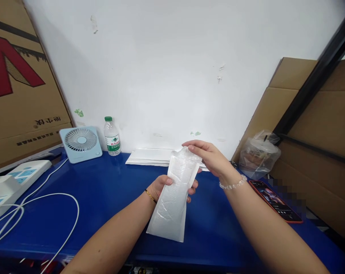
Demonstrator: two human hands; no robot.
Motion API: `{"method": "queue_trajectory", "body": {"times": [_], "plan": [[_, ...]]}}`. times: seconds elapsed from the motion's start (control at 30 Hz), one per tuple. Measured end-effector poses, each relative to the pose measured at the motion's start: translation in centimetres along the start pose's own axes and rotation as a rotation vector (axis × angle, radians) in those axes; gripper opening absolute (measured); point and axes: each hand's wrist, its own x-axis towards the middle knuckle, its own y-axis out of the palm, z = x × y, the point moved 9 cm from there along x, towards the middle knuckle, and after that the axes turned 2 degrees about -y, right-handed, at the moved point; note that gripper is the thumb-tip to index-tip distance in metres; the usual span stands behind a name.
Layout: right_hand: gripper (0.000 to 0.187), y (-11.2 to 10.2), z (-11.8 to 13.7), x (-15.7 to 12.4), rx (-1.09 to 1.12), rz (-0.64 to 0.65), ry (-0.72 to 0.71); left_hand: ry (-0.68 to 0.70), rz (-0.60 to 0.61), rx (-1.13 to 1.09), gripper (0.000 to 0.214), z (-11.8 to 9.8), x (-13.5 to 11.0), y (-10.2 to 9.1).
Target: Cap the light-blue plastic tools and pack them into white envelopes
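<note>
A white padded mailer (174, 201) is held up over the blue table, tilted, its wide end toward me. My left hand (162, 184) wraps around its middle from behind, thumb on the front and fingertips curling round the right edge. At the far end, my right hand (205, 154) pinches the crumpled top flap between thumb and fingers. Whether anything is inside the mailer cannot be seen. Behind it, a stack of flat white mailers (146, 156) lies against the wall, partly hidden by the held one.
On the blue table (104, 198) stand a light blue fan (81, 140) and a water bottle (112, 139) at the back left. A white power strip (26, 175) with loose cables lies left. A phone (275, 201) and a bagged drink cup (258, 154) are right, beside cardboard (317, 152).
</note>
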Motion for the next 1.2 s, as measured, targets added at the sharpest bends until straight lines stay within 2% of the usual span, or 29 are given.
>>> {"method": "queue_trajectory", "body": {"times": [0.1,0.2,0.27,0.33,0.4,0.47,0.53,0.6,0.63,0.67,0.7,0.77,0.83,0.87,0.93,1.03,1.13,1.2], "plan": [[0.026,-1.8,0.0,0.1,-0.077,-0.067,-0.019,-0.079,-0.049,-0.044,0.081,0.3,0.1,-1.0],[0.024,-3.6,1.0,-0.2,-0.208,-0.175,-0.098,-0.123,-0.246,-0.093,0.066,0.4,0.0,-3.6],[0.026,-3.5,1.5,-0.6,-0.229,-0.137,-0.130,-0.117,-0.400,-0.103,0.050,0.2,-0.4,-5.6],[0.033,-2.5,1.8,-1.1,-0.198,-0.004,-0.173,-0.126,-0.488,-0.096,0.041,0.3,-0.8,-6.8],[0.045,-1.2,2.2,-1.6,-0.199,0.135,-0.255,-0.138,-0.476,-0.083,0.037,0.5,-0.9,-6.7],[0.054,-0.6,2.7,-2.0,-0.245,0.189,-0.342,-0.140,-0.389,-0.068,0.030,0.7,-0.5,-5.8],[0.043,-0.2,2.3,-1.8,-0.282,0.228,-0.345,-0.174,-0.268,-0.071,0.025,1.2,-0.1,-4.5],[0.025,0.2,0.8,-1.3,-0.280,0.319,-0.243,-0.214,-0.167,-0.106,0.023,1.7,0.1,-3.2],[0.022,0.0,-0.2,-0.9,-0.266,0.346,-0.178,-0.236,-0.145,-0.132,0.024,1.8,0.1,-2.9],[0.023,-0.7,-1.1,-0.5,-0.240,0.328,-0.125,-0.255,-0.146,-0.158,0.027,1.9,0.1,-2.7],[0.026,-2.1,-2.0,0.1,-0.204,0.259,-0.086,-0.258,-0.166,-0.183,0.031,1.8,0.0,-2.8],[0.029,-6.3,-3.7,1.2,-0.120,0.005,-0.052,-0.201,-0.248,-0.221,0.038,1.2,-0.1,-3.6],[0.033,-10.6,-6.5,1.7,-0.064,-0.223,0.028,-0.054,-0.369,-0.263,0.042,-0.1,-0.2,-5.3],[0.034,-12.6,-8.1,1.6,-0.109,-0.330,0.091,0.031,-0.452,-0.288,0.042,-0.7,-0.4,-6.5],[0.028,-16.1,-11.1,0.9,-0.371,-0.492,0.282,0.173,-0.674,-0.334,0.042,-1.5,-1.3,-9.6],[0.021,-18.5,-14.0,0.4,-0.546,-0.555,0.392,0.319,-0.995,-0.374,0.032,-2.1,-3.6,-13.8],[0.020,-19.0,-14.7,0.5,-0.689,-0.596,0.414,0.434,-1.124,-0.371,0.019,-3.2,-5.5,-16.1],[0.032,-18.0,-13.4,1.2,-0.903,-0.628,0.344,0.504,-1.184,-0.351,0.011,-4.1,-6.6,-16.9]]}}
